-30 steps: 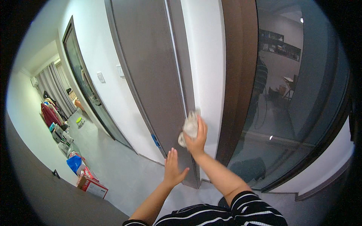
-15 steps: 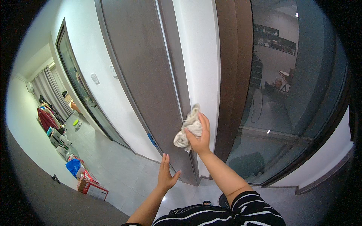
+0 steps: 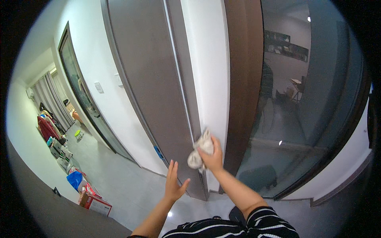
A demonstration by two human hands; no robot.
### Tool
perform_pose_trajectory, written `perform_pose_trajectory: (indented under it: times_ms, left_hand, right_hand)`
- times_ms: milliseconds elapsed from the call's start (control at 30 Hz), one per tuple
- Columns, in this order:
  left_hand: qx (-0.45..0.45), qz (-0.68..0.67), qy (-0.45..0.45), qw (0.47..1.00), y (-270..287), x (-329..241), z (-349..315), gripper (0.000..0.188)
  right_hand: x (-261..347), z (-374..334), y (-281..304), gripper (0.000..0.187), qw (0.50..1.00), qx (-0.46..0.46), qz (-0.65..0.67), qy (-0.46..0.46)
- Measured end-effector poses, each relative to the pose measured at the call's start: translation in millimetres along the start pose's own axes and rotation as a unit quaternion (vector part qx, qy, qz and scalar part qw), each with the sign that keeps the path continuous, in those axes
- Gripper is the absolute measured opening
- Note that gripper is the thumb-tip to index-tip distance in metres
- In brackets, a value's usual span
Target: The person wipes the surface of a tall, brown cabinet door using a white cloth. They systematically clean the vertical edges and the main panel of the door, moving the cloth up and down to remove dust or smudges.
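A crumpled off-white cloth point(image 3: 203, 150) is gripped in my right hand point(image 3: 213, 154), pressed against the right-hand edge of a grey-brown door frame point(image 3: 152, 79). The cloth hides part of the frame's edge and some of my fingertips. My left hand point(image 3: 174, 184) is held up near the lower part of the same frame, fingers stretched and thumb apart, with nothing in it. I cannot tell whether its fingertips touch the surface. A small blue piece point(image 3: 158, 152) sits on the frame's left edge, just above my left hand.
A dark-framed glass panel point(image 3: 293, 119) stands at the right, beyond a strip of white wall point(image 3: 210, 79). Along the left wall are a red and white box point(image 3: 95, 205), a blue bag point(image 3: 74, 180) and hanging clothes point(image 3: 47, 129). Tiled floor point(image 3: 115, 174) runs back between them.
My right hand has slid the cloth down along the frame's edge. My left hand stays in nearly the same place, and the view has shifted slightly.
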State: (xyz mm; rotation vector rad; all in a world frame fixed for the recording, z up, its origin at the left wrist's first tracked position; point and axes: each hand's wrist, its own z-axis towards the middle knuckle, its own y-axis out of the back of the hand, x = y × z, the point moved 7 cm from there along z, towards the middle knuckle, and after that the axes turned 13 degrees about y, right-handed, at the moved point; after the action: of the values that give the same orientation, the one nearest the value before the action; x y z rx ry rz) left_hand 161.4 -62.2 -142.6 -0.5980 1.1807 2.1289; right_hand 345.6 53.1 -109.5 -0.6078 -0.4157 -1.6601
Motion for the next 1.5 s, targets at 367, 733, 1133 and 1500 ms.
perform_pose_trajectory:
  times_ms: [367, 733, 1133, 1500]
  left_hand:
    - [0.021, -0.018, -0.01, 1.0, -14, -25, 10, 0.084]
    - [0.09, -0.535, 0.1, 0.834, -21, -35, 19, 0.098]
    - [-0.215, -0.388, 0.031, 0.896, 128, -48, 124, 0.049]
    - [-0.297, 0.114, -0.055, 0.946, 1, 40, 79, 0.045]
  right_hand:
    - [-84, -80, 6, 0.046, 0.98, 0.099, -0.052, -0.164]
    - [68, 27, -24, 0.06, 0.979, 0.082, 0.185, 0.005]
    - [124, 124, -55, 0.064, 0.914, 0.034, -0.118, 0.388]
    - [104, 147, -83, 0.044, 0.915, -0.014, -0.129, 0.382]
